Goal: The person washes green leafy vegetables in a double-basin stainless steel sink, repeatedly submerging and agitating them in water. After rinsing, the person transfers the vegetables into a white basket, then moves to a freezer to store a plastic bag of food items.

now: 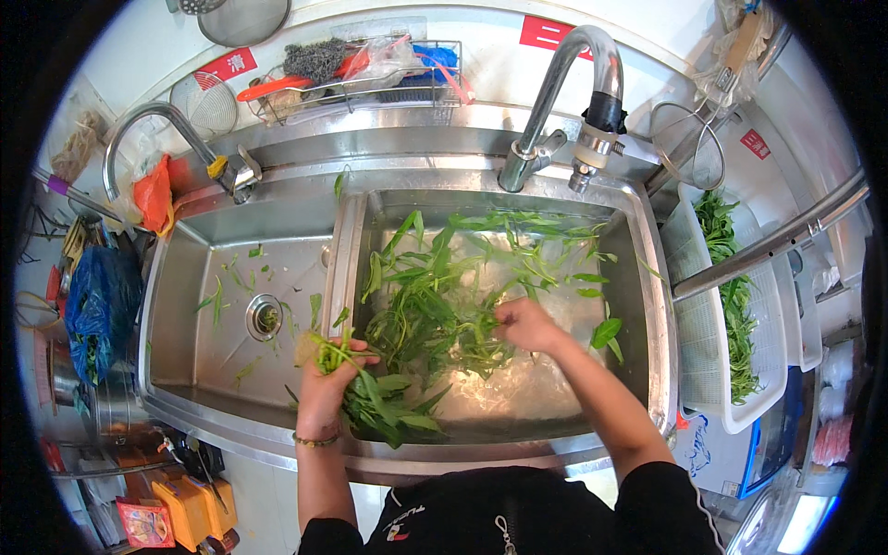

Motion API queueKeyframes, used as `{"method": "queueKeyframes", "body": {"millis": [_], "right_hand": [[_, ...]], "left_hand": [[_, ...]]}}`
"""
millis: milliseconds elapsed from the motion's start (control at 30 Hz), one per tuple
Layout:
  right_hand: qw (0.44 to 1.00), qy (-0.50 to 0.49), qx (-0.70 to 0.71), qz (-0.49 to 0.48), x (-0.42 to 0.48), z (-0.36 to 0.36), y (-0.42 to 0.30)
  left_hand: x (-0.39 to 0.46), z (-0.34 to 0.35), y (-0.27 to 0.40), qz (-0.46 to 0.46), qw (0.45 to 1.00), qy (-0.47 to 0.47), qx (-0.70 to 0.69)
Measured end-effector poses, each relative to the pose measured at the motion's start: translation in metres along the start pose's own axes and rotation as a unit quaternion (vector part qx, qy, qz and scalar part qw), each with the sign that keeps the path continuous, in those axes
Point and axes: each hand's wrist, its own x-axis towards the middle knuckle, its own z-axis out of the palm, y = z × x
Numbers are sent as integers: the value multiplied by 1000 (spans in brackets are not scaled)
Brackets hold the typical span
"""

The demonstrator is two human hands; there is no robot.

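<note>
My left hand (pixel 326 392) is closed around a bunch of leafy greens (pixel 378 406), stems up and leaves hanging toward the lower right, above the near end of the divider between two steel basins. Over the right basin (pixel 635 333), my right hand (pixel 525 325) has its fingers bunched at the stems of greens in the water; whether it grips them is partly hidden. Loose long-leafed greens (pixel 423 298) float and lie through that basin, thickest at its left and middle. Leaf scraps lie in the left basin (pixel 180 305) around its drain (pixel 264 317).
A curved faucet (pixel 555 76) rises behind the right basin, another (pixel 159 111) at the left. White plastic baskets (pixel 770 333) with greens stand at the right beside a metal rail (pixel 777 250). A wire rack (pixel 388 90) holds scrubbers and bags. Strainers (pixel 687 149) hang behind.
</note>
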Motion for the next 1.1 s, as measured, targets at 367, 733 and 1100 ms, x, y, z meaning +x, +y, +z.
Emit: {"method": "queueKeyframes", "body": {"millis": [367,733,1100], "right_hand": [[979,50,195,-15,-32,-48,-29],[966,63,-242,69,-42,-40,13],[975,99,-198,-5,-35,17,-4]], "left_hand": [[11,51,-19,-36,992,-121,-2],[36,80,-40,-20,984,-153,85],[46,81,-67,-28,974,-175,143]]}}
